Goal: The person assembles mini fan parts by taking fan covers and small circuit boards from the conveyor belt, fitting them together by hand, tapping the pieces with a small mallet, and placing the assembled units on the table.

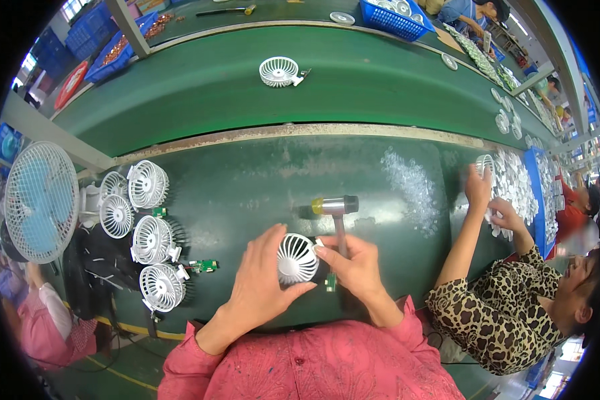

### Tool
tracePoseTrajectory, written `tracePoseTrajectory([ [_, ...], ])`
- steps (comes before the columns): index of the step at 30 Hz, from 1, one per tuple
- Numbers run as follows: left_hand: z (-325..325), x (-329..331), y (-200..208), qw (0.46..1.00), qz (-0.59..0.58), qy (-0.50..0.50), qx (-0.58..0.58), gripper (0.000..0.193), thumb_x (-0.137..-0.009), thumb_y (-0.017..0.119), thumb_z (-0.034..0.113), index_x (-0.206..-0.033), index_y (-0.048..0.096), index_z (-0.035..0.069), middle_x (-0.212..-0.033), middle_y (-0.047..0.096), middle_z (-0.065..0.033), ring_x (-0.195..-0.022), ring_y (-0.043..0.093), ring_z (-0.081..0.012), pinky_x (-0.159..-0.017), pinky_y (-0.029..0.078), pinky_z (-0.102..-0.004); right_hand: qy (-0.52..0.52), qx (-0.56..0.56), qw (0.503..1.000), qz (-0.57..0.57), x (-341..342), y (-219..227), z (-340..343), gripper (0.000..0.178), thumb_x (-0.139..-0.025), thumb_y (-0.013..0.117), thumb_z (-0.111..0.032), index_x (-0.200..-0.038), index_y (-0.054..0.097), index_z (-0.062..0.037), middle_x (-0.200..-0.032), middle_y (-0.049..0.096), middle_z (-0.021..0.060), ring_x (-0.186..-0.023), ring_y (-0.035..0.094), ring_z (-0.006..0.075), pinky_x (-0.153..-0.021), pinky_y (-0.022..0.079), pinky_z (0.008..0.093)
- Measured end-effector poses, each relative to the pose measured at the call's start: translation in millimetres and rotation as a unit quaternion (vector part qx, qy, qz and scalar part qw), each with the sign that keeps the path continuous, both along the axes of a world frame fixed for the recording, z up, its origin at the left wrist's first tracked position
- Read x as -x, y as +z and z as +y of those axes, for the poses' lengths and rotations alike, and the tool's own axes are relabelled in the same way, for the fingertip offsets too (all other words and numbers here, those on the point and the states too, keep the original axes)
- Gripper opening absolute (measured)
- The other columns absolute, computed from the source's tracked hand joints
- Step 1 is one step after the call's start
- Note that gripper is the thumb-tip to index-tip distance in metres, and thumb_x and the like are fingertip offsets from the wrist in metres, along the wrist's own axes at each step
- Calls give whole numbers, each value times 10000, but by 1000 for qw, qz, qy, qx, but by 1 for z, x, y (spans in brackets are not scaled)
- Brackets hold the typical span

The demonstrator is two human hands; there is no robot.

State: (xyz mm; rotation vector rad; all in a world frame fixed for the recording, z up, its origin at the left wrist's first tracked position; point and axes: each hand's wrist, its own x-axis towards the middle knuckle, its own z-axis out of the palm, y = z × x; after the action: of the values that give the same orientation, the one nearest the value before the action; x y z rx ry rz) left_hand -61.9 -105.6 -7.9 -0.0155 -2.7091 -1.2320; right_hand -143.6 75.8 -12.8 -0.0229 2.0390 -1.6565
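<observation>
My left hand [259,272] is curved round the left side of a small white fan housing [297,259] with a slatted round grille. At the housing's right side, my right hand [355,270] pinches its small white connecting piece between thumb and index finger. A little green circuit board [331,283] hangs below that piece. Just beyond sits a mallet [335,205] with a yellow face and a black face. Its metal handle runs down to my right fingers, and I cannot tell whether they also grip it.
Several white fan housings [152,240] stand at the left, near a blue-bladed fan [40,200]. Another housing [279,71] lies on the green conveyor belt [200,87]. Small clear pieces [410,190] are scattered right of centre. A co-worker's hands [480,190] work beside white parts [513,187].
</observation>
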Motion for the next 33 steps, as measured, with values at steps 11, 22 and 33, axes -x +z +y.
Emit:
tracePoseTrajectory([
  [11, -57, 59, 24, 988, 45, 36, 145, 356, -744, 744, 143, -1015, 555, 8, -990, 574, -157, -932, 547, -348, -782, 449, -418, -59, 23, 998, -19, 11, 10, 0, 130, -901, 706, -94, -994, 689, -6, -640, 533, -31, -442, 450, 35, -386, 322, 228],
  [22, -175, 22, 6, 855, -22, 253, 453, 227, -804, 707, 237, -869, 642, 29, -856, 634, -121, -884, 599, -319, -783, 432, -467, -9, 64, 992, -109, 11, -4, 11, 123, -937, 664, -97, -920, 667, 24, -519, 475, -32, -372, 398, 45, -340, 284, 240],
  [33, -142, -9, 37, 921, 119, 299, -220, 71, -957, 602, 79, -910, 573, 35, -841, 574, 19, -769, 511, -52, -688, 404, -194, 149, 74, 986, 21, -5, -10, -15, 249, -950, 660, -212, -1119, 678, -29, -901, 732, 17, -660, 577, 35, -593, 479, 230],
])
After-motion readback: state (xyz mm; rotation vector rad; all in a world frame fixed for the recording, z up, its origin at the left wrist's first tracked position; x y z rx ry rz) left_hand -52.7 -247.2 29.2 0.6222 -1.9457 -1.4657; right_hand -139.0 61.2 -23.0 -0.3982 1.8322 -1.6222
